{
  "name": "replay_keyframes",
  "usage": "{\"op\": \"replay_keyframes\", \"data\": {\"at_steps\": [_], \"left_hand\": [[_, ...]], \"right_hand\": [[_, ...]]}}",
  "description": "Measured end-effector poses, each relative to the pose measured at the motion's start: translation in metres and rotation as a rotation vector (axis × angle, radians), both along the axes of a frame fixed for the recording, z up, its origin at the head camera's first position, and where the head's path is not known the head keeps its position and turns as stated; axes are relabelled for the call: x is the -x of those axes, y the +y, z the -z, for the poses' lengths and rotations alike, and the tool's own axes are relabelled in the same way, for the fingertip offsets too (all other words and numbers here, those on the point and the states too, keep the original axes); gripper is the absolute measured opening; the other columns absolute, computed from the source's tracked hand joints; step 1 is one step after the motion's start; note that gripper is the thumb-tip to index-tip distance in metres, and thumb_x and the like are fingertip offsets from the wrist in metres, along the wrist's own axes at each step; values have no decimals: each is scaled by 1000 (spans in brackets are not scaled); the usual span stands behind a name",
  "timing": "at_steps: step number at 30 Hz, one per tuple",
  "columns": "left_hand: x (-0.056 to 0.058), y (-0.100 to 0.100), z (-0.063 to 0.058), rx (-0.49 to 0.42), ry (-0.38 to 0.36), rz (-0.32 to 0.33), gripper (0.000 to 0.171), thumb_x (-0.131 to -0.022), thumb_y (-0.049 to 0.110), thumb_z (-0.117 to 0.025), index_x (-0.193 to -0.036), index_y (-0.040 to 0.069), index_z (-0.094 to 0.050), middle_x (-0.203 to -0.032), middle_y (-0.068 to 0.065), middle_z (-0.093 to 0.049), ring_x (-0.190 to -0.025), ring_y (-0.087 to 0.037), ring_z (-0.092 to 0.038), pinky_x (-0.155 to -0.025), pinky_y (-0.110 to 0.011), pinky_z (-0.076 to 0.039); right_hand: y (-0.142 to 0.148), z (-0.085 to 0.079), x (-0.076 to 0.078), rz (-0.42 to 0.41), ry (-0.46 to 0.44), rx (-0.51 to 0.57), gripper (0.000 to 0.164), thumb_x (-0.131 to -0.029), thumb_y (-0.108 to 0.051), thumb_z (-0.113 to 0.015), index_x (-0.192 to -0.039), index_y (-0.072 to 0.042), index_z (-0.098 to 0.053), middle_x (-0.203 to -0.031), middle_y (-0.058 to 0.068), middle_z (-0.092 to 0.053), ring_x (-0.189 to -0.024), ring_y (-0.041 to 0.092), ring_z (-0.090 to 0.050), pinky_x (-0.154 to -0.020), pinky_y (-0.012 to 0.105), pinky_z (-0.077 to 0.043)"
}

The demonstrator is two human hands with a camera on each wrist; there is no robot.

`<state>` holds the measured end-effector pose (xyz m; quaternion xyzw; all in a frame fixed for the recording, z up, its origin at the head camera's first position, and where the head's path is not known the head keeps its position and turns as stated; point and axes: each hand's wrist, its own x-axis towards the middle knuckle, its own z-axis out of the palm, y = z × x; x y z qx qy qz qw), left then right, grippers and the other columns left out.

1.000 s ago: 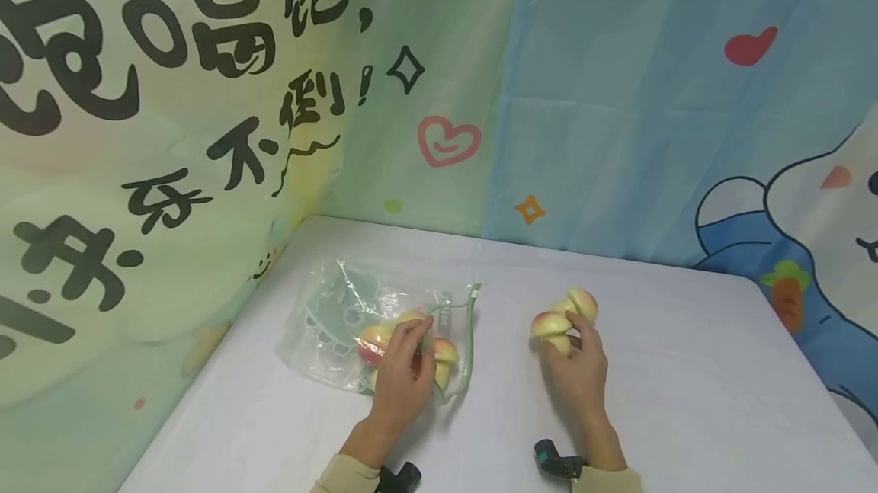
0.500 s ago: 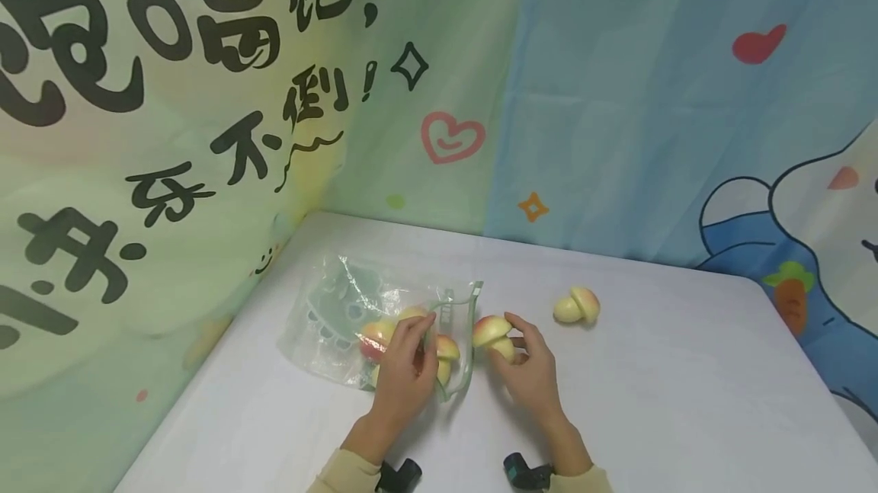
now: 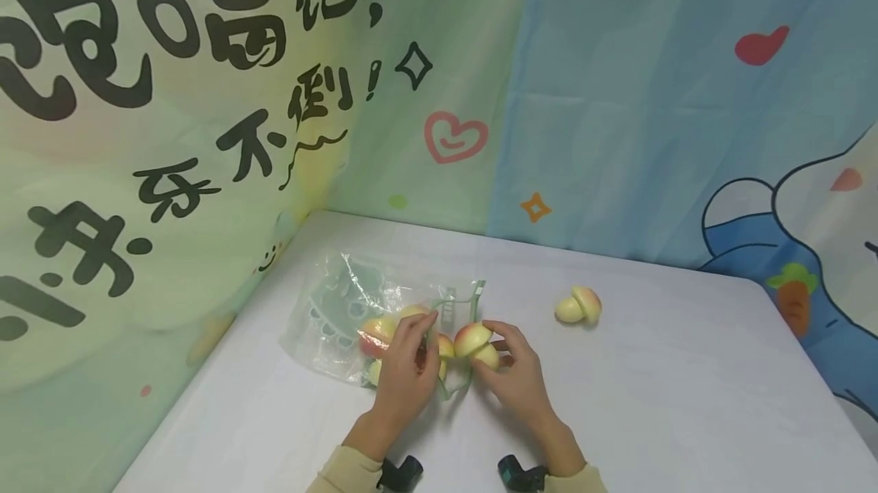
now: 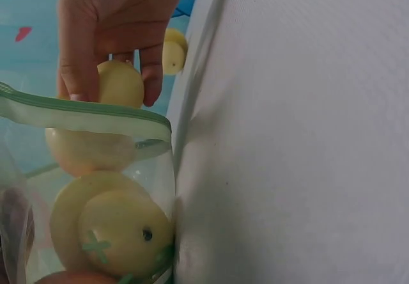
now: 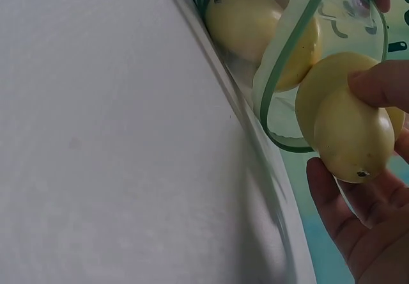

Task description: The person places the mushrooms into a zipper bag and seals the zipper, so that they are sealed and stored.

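My left hand (image 3: 409, 367) pinches the upper edge of a clear plastic zip bag (image 3: 312, 348) with a green rim, holding its mouth apart. Several toy mushrooms (image 3: 374, 339), cream with reddish caps, lie inside, partly behind that hand. With thumb and fingers, my right hand (image 3: 519, 375) grips another toy mushroom (image 3: 473, 338) at the bag's mouth. In the right wrist view this held mushroom (image 5: 354, 140) has its cap reaching past the green rim (image 5: 281, 66), close against a mushroom inside. The left wrist view shows its cap (image 4: 89, 149) behind the clear film.
One more toy mushroom (image 3: 579, 306) lies on its side on the white table (image 3: 686, 371), right of the bag. Printed cloth backdrops (image 3: 617, 135) rise behind the table's far and left edges. A dark wrist camera (image 3: 521, 474) sits on each wrist.
My right hand has carried one mushroom leftward from beside the lone mushroom to the bag's mouth. My left hand has kept its hold on the bag.
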<state>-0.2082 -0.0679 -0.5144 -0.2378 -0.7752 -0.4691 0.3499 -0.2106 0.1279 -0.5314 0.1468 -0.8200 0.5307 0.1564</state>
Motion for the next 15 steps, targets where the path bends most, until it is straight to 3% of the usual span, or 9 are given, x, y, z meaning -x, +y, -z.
{"op": "replay_keyframes", "data": {"at_steps": [9,15], "left_hand": [[-1,1,1,8,18,28,46,-80,-10,-59,-126,-2,-60,-112,-11,-59,-71,-12,-52,-61,-10,-44],[-1,3,1,22,30,48,50,-79,-13,-59,-127,-1,-59,-113,-12,-58,-73,-13,-55,-65,-11,-48]], "right_hand": [[-8,1,-3,-46,-7,-25,62,-73,-5,-83,-129,-11,-58,-126,7,-60,-94,28,-64,-71,30,-57],[-14,3,-4,-57,-55,33,63,-73,-13,-85,-130,-10,-58,-124,10,-63,-95,29,-68,-71,25,-58]]}}
